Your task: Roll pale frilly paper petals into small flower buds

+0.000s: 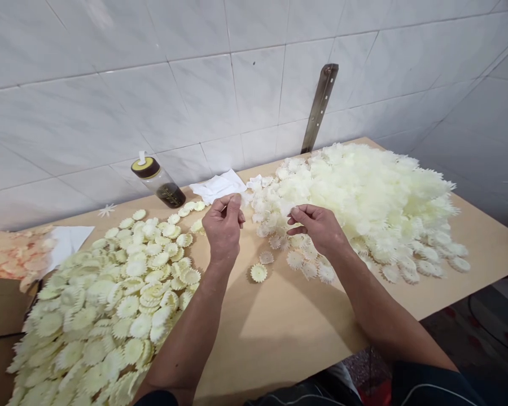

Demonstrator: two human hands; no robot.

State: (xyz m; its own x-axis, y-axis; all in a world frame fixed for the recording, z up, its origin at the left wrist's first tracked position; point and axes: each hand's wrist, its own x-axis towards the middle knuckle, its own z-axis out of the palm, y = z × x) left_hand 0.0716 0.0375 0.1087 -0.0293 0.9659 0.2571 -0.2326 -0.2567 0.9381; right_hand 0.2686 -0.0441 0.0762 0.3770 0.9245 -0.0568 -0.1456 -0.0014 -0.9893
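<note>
My left hand (pixel 223 228) is raised over the middle of the table, thumb pressed to the curled index finger. A faint pale, see-through edge shows by its fingertips, too blurred to name. To its right, my right hand (pixel 317 225) pinches with thumb and forefinger in front of the loose white petal pieces; what it holds, if anything, is too small to make out. Below and between the hands lies a single pale yellow artificial flower disc (pixel 258 273) with a toothed rim. Left of my left forearm spreads a heap of cupped, pale yellow flower discs (pixel 131 304).
A large pile of thin, whitish-yellow petal layers (pixel 364 192) covers the table's right side. At the back stand a bottle (pixel 163 183) of dark liquid and a white tissue (pixel 220 185). Orange petals (pixel 17 251) and a cardboard box (pixel 4 332) sit left. A metal bracket (pixel 319 107) rises at the wall.
</note>
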